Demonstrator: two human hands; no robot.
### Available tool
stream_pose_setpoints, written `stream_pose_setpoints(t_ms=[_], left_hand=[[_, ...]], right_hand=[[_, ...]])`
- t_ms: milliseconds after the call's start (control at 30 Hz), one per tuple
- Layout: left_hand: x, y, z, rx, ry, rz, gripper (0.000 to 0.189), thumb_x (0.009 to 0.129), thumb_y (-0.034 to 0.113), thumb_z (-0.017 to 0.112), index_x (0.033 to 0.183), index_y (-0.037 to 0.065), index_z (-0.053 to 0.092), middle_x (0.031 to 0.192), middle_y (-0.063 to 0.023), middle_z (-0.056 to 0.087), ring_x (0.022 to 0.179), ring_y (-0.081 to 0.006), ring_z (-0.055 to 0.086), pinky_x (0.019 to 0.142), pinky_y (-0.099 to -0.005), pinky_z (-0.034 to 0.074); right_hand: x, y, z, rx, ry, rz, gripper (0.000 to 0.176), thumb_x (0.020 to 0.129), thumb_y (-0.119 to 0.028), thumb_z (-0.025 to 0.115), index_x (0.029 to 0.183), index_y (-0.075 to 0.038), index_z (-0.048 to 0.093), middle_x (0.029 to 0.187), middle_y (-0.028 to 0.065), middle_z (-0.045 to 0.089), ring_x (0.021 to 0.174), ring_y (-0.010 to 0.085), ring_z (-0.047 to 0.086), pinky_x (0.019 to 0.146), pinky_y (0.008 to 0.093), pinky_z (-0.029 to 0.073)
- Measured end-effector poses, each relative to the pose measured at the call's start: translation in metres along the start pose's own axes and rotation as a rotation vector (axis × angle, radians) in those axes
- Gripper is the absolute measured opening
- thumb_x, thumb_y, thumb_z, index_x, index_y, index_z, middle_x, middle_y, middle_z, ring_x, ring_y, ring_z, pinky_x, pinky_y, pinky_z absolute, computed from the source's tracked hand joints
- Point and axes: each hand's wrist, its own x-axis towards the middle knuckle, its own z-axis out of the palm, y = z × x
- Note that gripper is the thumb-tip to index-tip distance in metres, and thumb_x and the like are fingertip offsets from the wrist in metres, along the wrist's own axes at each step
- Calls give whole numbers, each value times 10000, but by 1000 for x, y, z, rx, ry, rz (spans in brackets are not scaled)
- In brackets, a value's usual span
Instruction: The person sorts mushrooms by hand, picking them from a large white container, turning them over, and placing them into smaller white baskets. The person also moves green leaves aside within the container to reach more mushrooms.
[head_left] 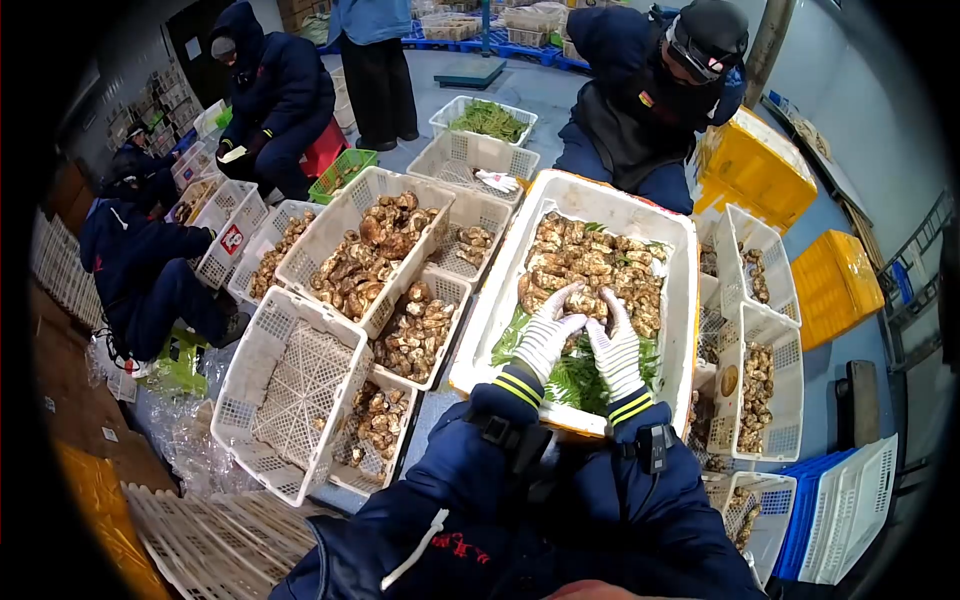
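Observation:
A white foam box stands before me, its far part filled with brown-and-white mushrooms lying close together. Green fern leaves line the near part. My left hand, in a white striped glove, curls its fingers around a mushroom at the near edge of the layer. My right hand, gloved alike, closes on the same mushroom from the right. Both thumbs point inward and almost meet. The fingers partly hide the mushroom.
Left of the box are crates of mushrooms and a mostly bare white crate. More mushroom crates line the right side, near yellow boxes. A person sits beyond the box; several others are at the left and back.

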Motion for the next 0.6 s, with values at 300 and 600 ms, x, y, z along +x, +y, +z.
stream_pose_setpoints(t_ms=[300,600], left_hand=[[4,-7,-9,-139,107,24,536,916,105,635,1413,28,450,1099,-80,625,922,-142,620,795,-251,510],[-3,46,-71,-908,443,298,216,856,223,741,1001,85,659,910,-41,655,816,-147,615,723,-267,543]], right_hand=[[-1,-2,3,46,-17,47,539,977,-202,607,1438,-3,411,1252,174,606,1047,173,608,917,281,485],[9,46,-2,76,45,62,425,1024,-235,536,1349,36,497,1187,130,644,1060,159,615,896,267,507]])
